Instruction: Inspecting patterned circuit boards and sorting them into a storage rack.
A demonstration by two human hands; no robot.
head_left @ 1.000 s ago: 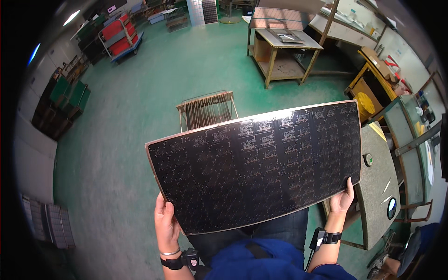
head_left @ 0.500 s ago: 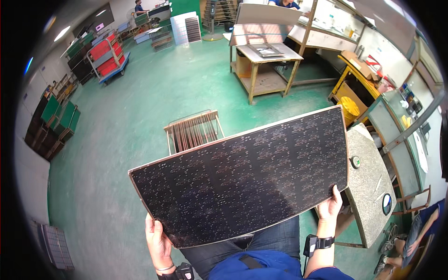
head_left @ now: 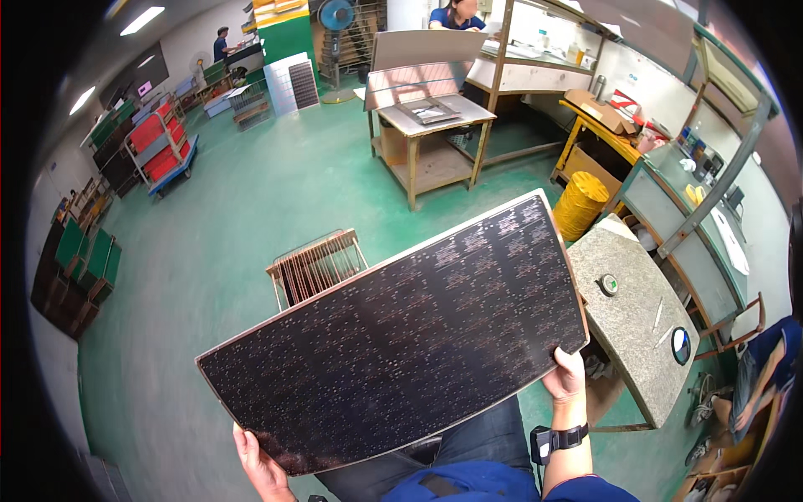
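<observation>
The black circuit panel (head_left: 401,335) is held in the air, patterned face up, its long axis slanting from lower left to upper right. The left hand (head_left: 263,470) has its fingers closed on the short left edge, the right hand (head_left: 566,376) on the long near edge by the right corner. Beyond stands a slotted rack (head_left: 311,251) on green floor (head_left: 184,276); right, a speckled counter (head_left: 623,326).

Black panel (head_left: 393,343) | left grip (head_left: 263,470) — left edge | right grip (head_left: 568,379) — lower edge
</observation>
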